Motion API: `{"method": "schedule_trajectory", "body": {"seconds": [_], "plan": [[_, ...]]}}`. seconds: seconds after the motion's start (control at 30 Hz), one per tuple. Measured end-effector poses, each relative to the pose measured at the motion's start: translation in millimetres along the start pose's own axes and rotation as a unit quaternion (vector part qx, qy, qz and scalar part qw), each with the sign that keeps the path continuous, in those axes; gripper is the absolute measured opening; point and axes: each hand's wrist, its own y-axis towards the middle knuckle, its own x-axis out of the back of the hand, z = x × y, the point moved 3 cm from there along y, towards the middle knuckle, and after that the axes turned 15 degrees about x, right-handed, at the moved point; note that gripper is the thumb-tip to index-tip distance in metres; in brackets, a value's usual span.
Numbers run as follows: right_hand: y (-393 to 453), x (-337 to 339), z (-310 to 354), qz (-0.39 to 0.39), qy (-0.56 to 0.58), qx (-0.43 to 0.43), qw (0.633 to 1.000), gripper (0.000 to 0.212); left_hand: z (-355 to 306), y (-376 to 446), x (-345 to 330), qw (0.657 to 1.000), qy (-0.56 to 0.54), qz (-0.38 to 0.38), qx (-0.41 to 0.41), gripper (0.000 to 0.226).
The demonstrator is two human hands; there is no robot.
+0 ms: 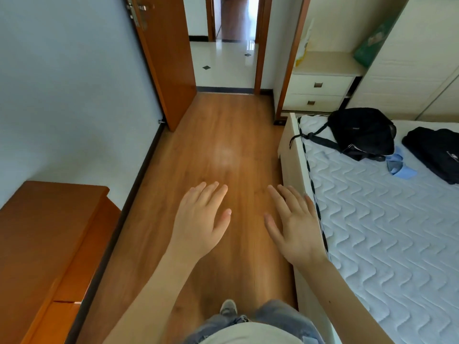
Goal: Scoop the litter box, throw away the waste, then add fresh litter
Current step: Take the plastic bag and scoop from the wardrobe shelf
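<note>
My left hand and my right hand are stretched out in front of me, palms down, above the wooden floor. The fingers of both hands are straight and spread, and neither hand holds anything. No litter box, scoop or litter bag is in view.
A bed with a white quilted mattress runs along the right, with two black backpacks on it. A wooden cabinet stands at the lower left. An open wooden door leads to a tiled hallway. White drawers stand beyond the bed.
</note>
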Motion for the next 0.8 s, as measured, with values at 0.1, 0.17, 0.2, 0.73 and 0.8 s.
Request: {"method": "schedule_trajectory", "body": {"seconds": [0.1, 0.17, 0.2, 0.73, 0.8], "plan": [[34, -6, -14, -0.007, -0.002, -0.019, 1.0, 0.055, 5, 41, -5, 1.0, -0.01, 0.015, 0.006, 0.051], [54, -10, -28, -0.004, -0.001, -0.029, 1.0, 0.055, 6, 66, -13, 0.999, -0.021, 0.028, 0.015, 0.052], [65, -13, -36, -0.001, 0.001, -0.035, 0.999, 0.056, 6, 79, -19, 0.999, -0.022, 0.036, 0.02, 0.052], [327, -43, -259, -0.018, 0.024, -0.036, 0.999, 0.054, -48, 399, -100, 0.999, 0.005, 0.036, 0.031, 0.05], [361, -46, -281, -0.005, 0.018, -0.021, 1.0, 0.055, -56, 436, -106, 0.999, 0.015, 0.037, 0.029, 0.051]]}}
